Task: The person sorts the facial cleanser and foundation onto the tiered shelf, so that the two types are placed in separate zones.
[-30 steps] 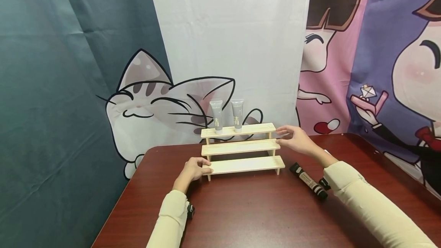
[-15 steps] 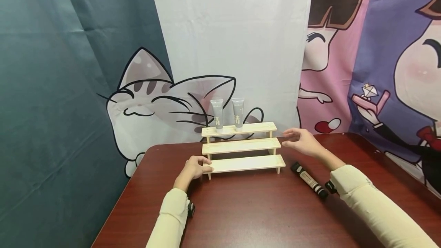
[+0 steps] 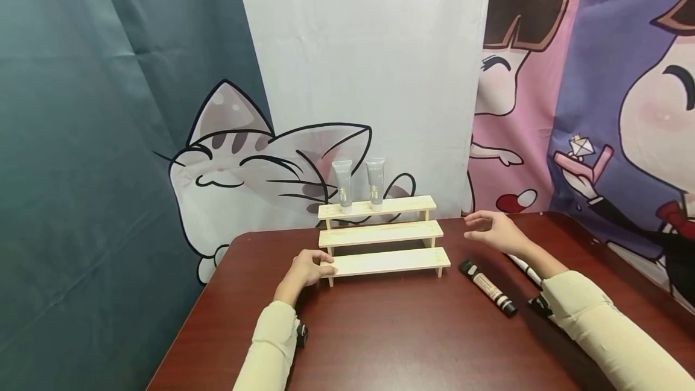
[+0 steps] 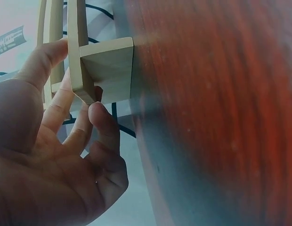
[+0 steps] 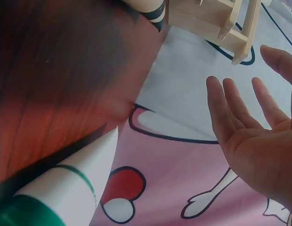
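Note:
A three-step wooden display stand [image 3: 385, 262] stands toward the back of the table. My left hand [image 3: 307, 267] grips the left end of its lowest step; in the left wrist view the thumb lies along the board [image 4: 76, 52] and other fingers reach the end and underside. Two clear tubes with gold lettering, a left tube [image 3: 344, 184] and a right tube [image 3: 376, 183], stand upright on the top step, left of its middle. My right hand [image 3: 499, 234] hovers right of the stand, apart from it, fingers loosely bent and holding nothing.
A black-and-cream tube [image 3: 487, 287] lies on the table [image 3: 402, 343] right of the stand. Beneath my right forearm lies a white tube with a green cap [image 5: 75, 179]. Printed cloth [image 3: 358, 65] hangs behind the table's back edge.
My right hand has drawn away to the right from the stand's right end, uncovering more of the white tube. The left hand keeps its hold, and the stand and upright tubes have stayed put.

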A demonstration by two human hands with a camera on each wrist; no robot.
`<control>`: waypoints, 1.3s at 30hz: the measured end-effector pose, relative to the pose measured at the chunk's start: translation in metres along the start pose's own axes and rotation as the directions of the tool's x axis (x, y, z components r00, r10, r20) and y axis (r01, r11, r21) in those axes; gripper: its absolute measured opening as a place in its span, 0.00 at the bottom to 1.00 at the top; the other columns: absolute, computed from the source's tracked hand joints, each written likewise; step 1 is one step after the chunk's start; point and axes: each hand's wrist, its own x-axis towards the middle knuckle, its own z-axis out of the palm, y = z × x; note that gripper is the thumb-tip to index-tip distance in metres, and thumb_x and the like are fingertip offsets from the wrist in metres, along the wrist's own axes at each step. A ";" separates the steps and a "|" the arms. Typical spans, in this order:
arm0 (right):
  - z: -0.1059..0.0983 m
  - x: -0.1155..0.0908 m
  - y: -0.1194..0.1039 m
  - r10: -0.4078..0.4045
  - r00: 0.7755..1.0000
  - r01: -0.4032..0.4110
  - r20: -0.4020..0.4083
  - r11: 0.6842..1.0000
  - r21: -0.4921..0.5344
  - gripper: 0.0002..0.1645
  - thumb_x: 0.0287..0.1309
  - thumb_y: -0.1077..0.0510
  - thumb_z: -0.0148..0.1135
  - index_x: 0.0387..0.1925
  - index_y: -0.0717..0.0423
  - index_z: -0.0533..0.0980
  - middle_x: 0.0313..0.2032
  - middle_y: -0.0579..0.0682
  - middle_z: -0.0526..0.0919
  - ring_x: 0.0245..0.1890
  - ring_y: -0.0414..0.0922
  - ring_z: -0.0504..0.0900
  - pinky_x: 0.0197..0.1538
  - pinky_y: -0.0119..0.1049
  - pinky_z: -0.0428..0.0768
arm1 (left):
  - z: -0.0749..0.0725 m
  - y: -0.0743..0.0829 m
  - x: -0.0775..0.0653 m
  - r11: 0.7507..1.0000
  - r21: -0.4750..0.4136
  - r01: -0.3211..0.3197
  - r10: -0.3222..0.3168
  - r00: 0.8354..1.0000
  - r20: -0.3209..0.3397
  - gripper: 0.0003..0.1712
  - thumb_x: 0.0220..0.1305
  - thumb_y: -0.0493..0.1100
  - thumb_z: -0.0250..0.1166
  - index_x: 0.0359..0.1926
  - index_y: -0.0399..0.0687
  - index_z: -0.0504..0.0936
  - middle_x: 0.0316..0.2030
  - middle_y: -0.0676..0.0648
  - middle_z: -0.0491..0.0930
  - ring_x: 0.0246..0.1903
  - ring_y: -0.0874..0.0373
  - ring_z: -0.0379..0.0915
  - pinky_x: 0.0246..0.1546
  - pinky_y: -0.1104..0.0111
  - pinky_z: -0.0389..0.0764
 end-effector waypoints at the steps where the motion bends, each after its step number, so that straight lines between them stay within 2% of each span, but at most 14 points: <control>1: -0.001 0.000 0.001 -0.003 1.000 0.003 -0.004 1.000 -0.003 0.23 0.55 0.59 0.73 0.50 0.65 0.79 0.43 0.61 0.86 0.41 0.46 0.85 0.41 0.30 0.79 | -0.001 0.000 0.000 1.000 -0.002 -0.003 0.003 1.000 -0.005 0.12 0.47 0.49 0.80 0.35 0.58 0.89 0.46 0.45 0.84 0.49 0.45 0.74 0.48 0.56 0.77; 4: -0.005 -0.004 0.008 0.003 1.000 -0.003 0.000 1.000 -0.020 0.23 0.55 0.58 0.73 0.50 0.65 0.79 0.43 0.61 0.86 0.40 0.42 0.85 0.40 0.31 0.79 | -0.001 -0.001 -0.003 1.000 -0.011 -0.004 0.004 1.000 -0.008 0.12 0.46 0.48 0.80 0.34 0.57 0.89 0.44 0.46 0.84 0.45 0.47 0.75 0.45 0.57 0.77; 8: -0.012 -0.013 0.015 0.052 0.998 -0.051 0.019 0.998 -0.033 0.23 0.54 0.59 0.73 0.50 0.65 0.79 0.44 0.62 0.85 0.37 0.39 0.83 0.35 0.34 0.80 | 0.000 -0.002 -0.005 1.000 -0.023 -0.011 0.011 1.000 0.010 0.12 0.46 0.48 0.80 0.34 0.57 0.89 0.41 0.47 0.84 0.42 0.49 0.76 0.43 0.59 0.77; 12: -0.019 -0.020 0.019 0.080 0.996 -0.078 0.049 0.996 -0.038 0.25 0.54 0.58 0.72 0.52 0.66 0.77 0.46 0.64 0.84 0.37 0.43 0.83 0.33 0.35 0.81 | 0.001 -0.002 -0.005 1.000 -0.020 -0.011 0.011 1.000 -0.005 0.12 0.46 0.48 0.80 0.34 0.57 0.89 0.42 0.47 0.84 0.44 0.48 0.75 0.46 0.58 0.77; 17: -0.026 -0.025 0.025 0.111 0.990 -0.110 0.089 0.994 -0.013 0.26 0.56 0.59 0.71 0.53 0.69 0.75 0.48 0.68 0.83 0.36 0.42 0.83 0.33 0.39 0.82 | 0.000 -0.002 -0.003 1.000 -0.016 0.004 -0.005 1.000 -0.020 0.12 0.46 0.48 0.80 0.33 0.58 0.89 0.43 0.46 0.84 0.46 0.47 0.74 0.46 0.57 0.77; 21: -0.029 -0.030 0.032 0.144 0.986 -0.144 0.089 0.990 -0.009 0.27 0.57 0.59 0.70 0.53 0.72 0.74 0.47 0.70 0.82 0.34 0.40 0.83 0.31 0.40 0.82 | 0.001 -0.001 -0.003 1.000 -0.017 -0.014 0.014 1.000 -0.007 0.12 0.46 0.48 0.80 0.34 0.57 0.89 0.42 0.47 0.84 0.46 0.47 0.75 0.46 0.57 0.77; 26: -0.030 -0.034 0.039 0.185 0.979 -0.183 0.085 0.983 -0.028 0.29 0.58 0.56 0.70 0.54 0.72 0.74 0.47 0.70 0.82 0.35 0.45 0.82 0.31 0.39 0.81 | 0.002 -0.003 -0.004 1.000 -0.013 -0.005 0.005 1.000 -0.004 0.12 0.46 0.49 0.80 0.34 0.58 0.89 0.42 0.47 0.84 0.45 0.48 0.76 0.46 0.58 0.77; 29: -0.032 -0.035 0.043 0.184 0.980 -0.182 0.073 0.983 -0.034 0.29 0.58 0.56 0.70 0.54 0.72 0.74 0.47 0.71 0.82 0.36 0.45 0.81 0.31 0.40 0.81 | 0.001 -0.003 -0.004 1.000 -0.018 -0.004 0.004 1.000 -0.012 0.12 0.46 0.48 0.80 0.34 0.57 0.89 0.42 0.47 0.84 0.44 0.48 0.75 0.45 0.58 0.77; 33: -0.038 -0.036 0.048 0.188 0.979 -0.186 0.079 0.982 -0.031 0.29 0.57 0.59 0.70 0.54 0.74 0.73 0.48 0.73 0.80 0.34 0.41 0.81 0.30 0.41 0.82 | 0.001 -0.002 -0.004 1.000 -0.022 0.000 -0.001 1.000 -0.005 0.12 0.45 0.49 0.81 0.34 0.58 0.89 0.41 0.47 0.84 0.44 0.48 0.74 0.44 0.59 0.77; 39: -0.042 -0.039 0.057 0.183 0.982 -0.178 0.055 0.980 -0.085 0.28 0.56 0.61 0.71 0.53 0.74 0.73 0.47 0.74 0.80 0.29 0.38 0.79 0.27 0.36 0.79 | 0.001 0.000 -0.002 0.999 -0.027 0.018 -0.018 1.000 0.000 0.13 0.45 0.49 0.81 0.34 0.58 0.89 0.42 0.47 0.84 0.45 0.48 0.73 0.45 0.58 0.76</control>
